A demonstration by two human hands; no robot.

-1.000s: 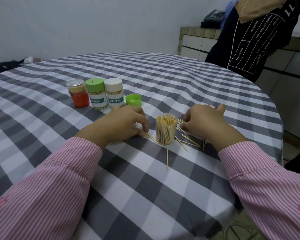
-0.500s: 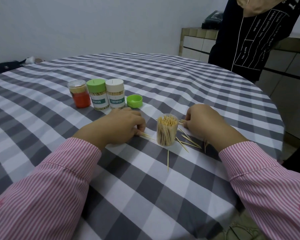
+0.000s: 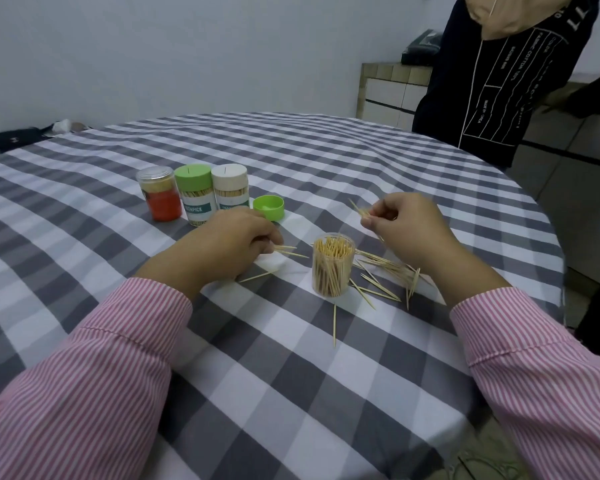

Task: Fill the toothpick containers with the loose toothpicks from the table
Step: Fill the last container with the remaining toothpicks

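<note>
We judge the job well along: the open container (image 3: 332, 265) near centre looks nearly full, while our right hand (image 3: 406, 223) pinches a few toothpicks (image 3: 359, 210) above it, our left hand (image 3: 232, 242) pinches more, and loose toothpicks (image 3: 381, 275) remain right of it.

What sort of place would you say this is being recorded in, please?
Probably a home kitchen or dining room: a round table under a grey checked tablecloth, a tiled counter against the plain wall, and toothpick containers grouped on the table.
</note>
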